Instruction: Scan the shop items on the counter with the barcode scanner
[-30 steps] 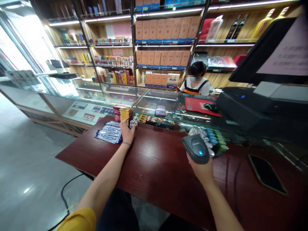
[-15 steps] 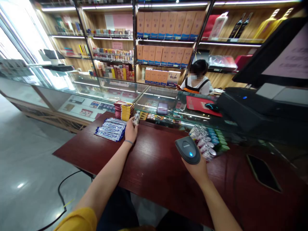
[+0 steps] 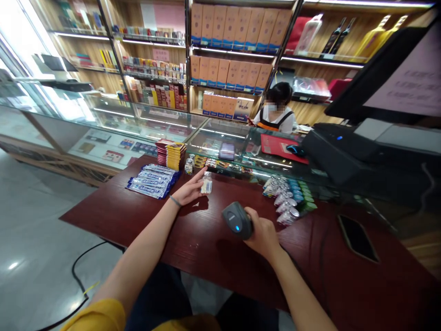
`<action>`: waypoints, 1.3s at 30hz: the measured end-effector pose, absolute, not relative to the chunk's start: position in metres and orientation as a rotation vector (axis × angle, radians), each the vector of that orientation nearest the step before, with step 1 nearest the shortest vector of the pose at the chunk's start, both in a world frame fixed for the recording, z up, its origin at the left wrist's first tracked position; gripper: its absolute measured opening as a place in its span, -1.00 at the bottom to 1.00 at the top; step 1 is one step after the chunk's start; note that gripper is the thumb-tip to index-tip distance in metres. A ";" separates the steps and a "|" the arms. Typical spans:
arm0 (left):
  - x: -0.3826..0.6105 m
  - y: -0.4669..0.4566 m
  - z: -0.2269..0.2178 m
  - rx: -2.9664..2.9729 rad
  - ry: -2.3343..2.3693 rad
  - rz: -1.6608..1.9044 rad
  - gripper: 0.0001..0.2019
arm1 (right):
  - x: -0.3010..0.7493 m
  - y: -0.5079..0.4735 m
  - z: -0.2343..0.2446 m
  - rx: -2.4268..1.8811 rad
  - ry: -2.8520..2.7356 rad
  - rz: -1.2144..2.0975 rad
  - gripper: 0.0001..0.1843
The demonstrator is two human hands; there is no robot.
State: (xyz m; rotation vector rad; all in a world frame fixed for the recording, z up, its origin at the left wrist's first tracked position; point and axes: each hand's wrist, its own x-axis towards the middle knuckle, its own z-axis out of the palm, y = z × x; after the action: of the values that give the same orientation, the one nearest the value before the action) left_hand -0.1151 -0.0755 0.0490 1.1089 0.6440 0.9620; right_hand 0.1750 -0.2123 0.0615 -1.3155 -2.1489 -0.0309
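My left hand (image 3: 189, 190) pinches a small clear bottle (image 3: 206, 182) with a white label and holds it just above the dark red table (image 3: 213, 243). My right hand (image 3: 264, 235) grips a grey barcode scanner (image 3: 237, 220) with a blue light, its head turned toward the bottle. More small bottles (image 3: 189, 165) stand behind my left hand, next to a stack of red and yellow packets (image 3: 170, 154). Blue and white packs (image 3: 151, 180) lie to the left of my left hand.
Rows of small bottles with silver, blue and green caps (image 3: 288, 197) lie right of the scanner. A black phone (image 3: 357, 237) lies further right. Glass counters (image 3: 213, 138), a register (image 3: 341, 147) and a seated person (image 3: 275, 115) are behind.
My left hand lifted one small bottle from the group by the stack and brought it right. My right hand swung the scanner left and down toward it.
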 end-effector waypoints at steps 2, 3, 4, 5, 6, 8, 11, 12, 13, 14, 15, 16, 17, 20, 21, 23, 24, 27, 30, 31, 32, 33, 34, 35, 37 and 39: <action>-0.114 -0.075 0.048 1.123 0.669 0.958 -0.24 | 0.173 -0.213 0.061 -1.319 -2.197 -0.026 -0.44; -0.114 -0.074 0.047 1.128 0.672 0.965 -0.24 | 0.173 -0.213 0.061 -1.327 -2.223 -0.028 -0.48; -0.113 -0.074 0.047 1.130 0.671 0.974 -0.24 | 0.173 -0.213 0.061 -1.340 -2.249 -0.029 -0.54; -0.113 -0.073 0.046 1.130 0.665 0.987 -0.26 | 0.173 -0.214 0.061 -1.355 -2.271 -0.031 -0.59; -0.112 -0.073 0.046 1.127 0.656 1.001 -0.27 | 0.174 -0.214 0.061 -1.366 -2.288 -0.030 -0.62; -0.112 -0.072 0.045 1.115 0.638 1.013 -0.28 | 0.174 -0.214 0.062 -1.375 -2.293 -0.021 -0.62; -0.113 -0.073 0.046 1.093 0.648 0.994 -0.26 | 0.175 -0.214 0.063 -1.352 -2.248 0.013 -0.48; -0.113 -0.074 0.046 1.083 0.651 0.989 -0.25 | 0.175 -0.214 0.064 -1.341 -2.226 0.033 -0.43; -0.114 -0.074 0.046 1.070 0.643 0.989 -0.24 | 0.175 -0.214 0.064 -1.330 -2.203 0.057 -0.40; -0.114 -0.074 0.046 1.052 0.623 0.991 -0.23 | 0.176 -0.214 0.064 -1.325 -2.175 0.083 -0.40; -0.114 -0.074 0.045 1.028 0.594 0.996 -0.23 | 0.177 -0.214 0.064 -1.327 -2.140 0.113 -0.42; -0.114 -0.073 0.045 1.001 0.563 0.998 -0.24 | 0.179 -0.214 0.064 -1.337 -2.098 0.143 -0.45; -0.113 -0.073 0.043 0.974 0.539 0.999 -0.26 | 0.182 -0.213 0.063 -1.358 -2.044 0.168 -0.47; -0.111 -0.071 0.039 0.925 0.534 0.991 -0.43 | 0.191 -0.208 0.057 -1.408 -1.828 0.249 -0.51; -0.109 -0.071 0.037 0.923 0.555 0.987 -0.49 | 0.195 -0.206 0.055 -1.394 -1.743 0.285 -0.50; -0.106 -0.070 0.035 0.931 0.611 0.990 -0.58 | 0.201 -0.202 0.053 -1.326 -1.547 0.360 -0.52; -0.104 -0.070 0.035 0.934 0.638 0.996 -0.61 | 0.203 -0.201 0.054 -1.287 -1.443 0.388 -0.55; -0.100 -0.069 0.035 0.933 0.697 0.998 -0.67 | 0.208 -0.201 0.065 -1.212 -1.208 0.460 -0.73; -0.098 -0.069 0.037 0.926 0.700 0.998 -0.69 | 0.213 -0.206 0.084 -1.126 -1.159 0.603 -0.66; -0.097 -0.069 0.037 0.926 0.688 1.006 -0.69 | 0.216 -0.208 0.089 -1.092 -1.117 0.632 -0.64; -0.096 -0.069 0.037 0.928 0.675 1.018 -0.69 | 0.218 -0.209 0.094 -1.056 -1.074 0.658 -0.62; -0.094 -0.070 0.037 0.935 0.667 1.031 -0.68 | 0.221 -0.210 0.098 -1.021 -1.027 0.682 -0.61; -0.093 -0.070 0.038 0.950 0.666 1.045 -0.67 | 0.225 -0.210 0.102 -0.987 -0.986 0.698 -0.61; -0.090 -0.071 0.038 0.969 0.669 1.057 -0.66 | 0.228 -0.210 0.105 -0.958 -0.952 0.703 -0.61; -0.083 -0.073 0.039 1.005 0.680 1.083 -0.61 | 0.236 -0.210 0.111 -0.913 -0.896 0.678 -0.63; -0.074 -0.074 0.041 1.022 0.673 1.097 -0.54 | 0.243 -0.210 0.115 -0.880 -0.863 0.633 -0.64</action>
State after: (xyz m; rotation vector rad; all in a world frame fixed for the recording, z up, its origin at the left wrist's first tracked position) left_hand -0.0741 -0.0740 0.0408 1.0217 0.6727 1.0969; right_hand 0.2435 -0.2103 0.1148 -0.8801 -0.8635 0.6330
